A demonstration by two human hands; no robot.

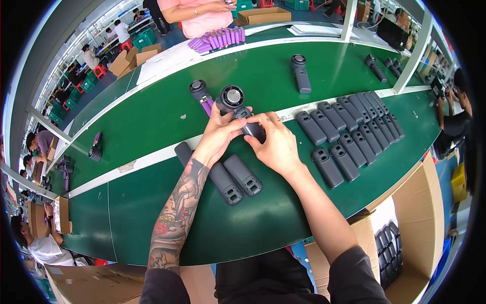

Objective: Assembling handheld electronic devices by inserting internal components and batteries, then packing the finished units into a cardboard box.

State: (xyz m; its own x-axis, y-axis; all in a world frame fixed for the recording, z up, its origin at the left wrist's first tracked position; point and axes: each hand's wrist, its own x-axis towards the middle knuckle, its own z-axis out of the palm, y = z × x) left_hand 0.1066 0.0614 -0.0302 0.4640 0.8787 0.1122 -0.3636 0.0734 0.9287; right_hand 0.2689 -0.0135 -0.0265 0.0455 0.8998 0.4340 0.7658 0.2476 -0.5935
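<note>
Both my hands are closed around a dark grey handheld fan (pixel 233 98), whose round head points up and away from me above the green bench. My left hand (pixel 219 136) grips it at the neck, with the thumb across the front. Around the lower body, the handle, curl the fingers of my right hand (pixel 276 146), its fingertips meeting the left thumb. Just behind lies another fan (pixel 198 87) with a purple battery cell (pixel 207 105) exposed in its handle. Below my wrists rest grey handle casings (pixel 243 175), one partly hidden by my left forearm.
Rows of grey handle casings (pixel 347 121) lie to the right. More fans (pixel 300 73) are spaced along the far green strip, beyond a white divider (pixel 136 164). Purple cells (pixel 217 39) are piled near a person in pink. An open carton (pixel 422 213) with casings stands at lower right.
</note>
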